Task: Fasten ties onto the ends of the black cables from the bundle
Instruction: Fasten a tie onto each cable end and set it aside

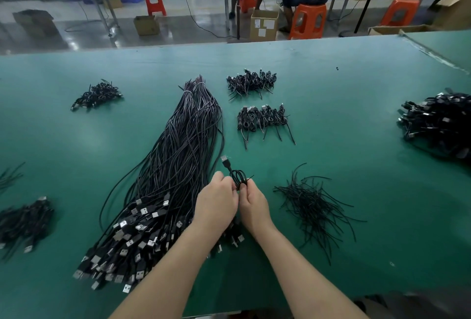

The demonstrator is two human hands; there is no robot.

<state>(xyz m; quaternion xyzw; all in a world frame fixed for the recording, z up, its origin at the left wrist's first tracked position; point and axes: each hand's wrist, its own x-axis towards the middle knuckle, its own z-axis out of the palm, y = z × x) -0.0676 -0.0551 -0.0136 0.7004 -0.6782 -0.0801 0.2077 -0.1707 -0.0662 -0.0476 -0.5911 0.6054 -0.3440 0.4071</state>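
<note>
**Head view: one coiled cable in both hands, a big bundle still to go**

Head camera shows both hands meeting above the middle of the green table [331, 69]. The left hand [216, 201] and right hand [253, 204] have their fingers curled in and pinching a small coiled cable [238, 177] between them; its plug [224, 160] sticks up and away from the fingers. A thin tail poking out beside the coil may be a tie being twisted on, though it is too fine to be sure.

Just right of the hands lies a loose heap of ties [313, 206]. Just left, partly under the left forearm, sprawls the long bundle [178, 165] of uncoiled cables, plugs fanned toward the near edge and bare ends pointing to the far edge.

Beyond the hands sit two small groups of finished coils [263, 121] and [251, 81]. More piles lie toward the far left [96, 94], the left edge [25, 219] and the right edge [438, 125].

Judging by this, a good many are done, yet the bundle remains thick, so most of the work looks left.
</note>
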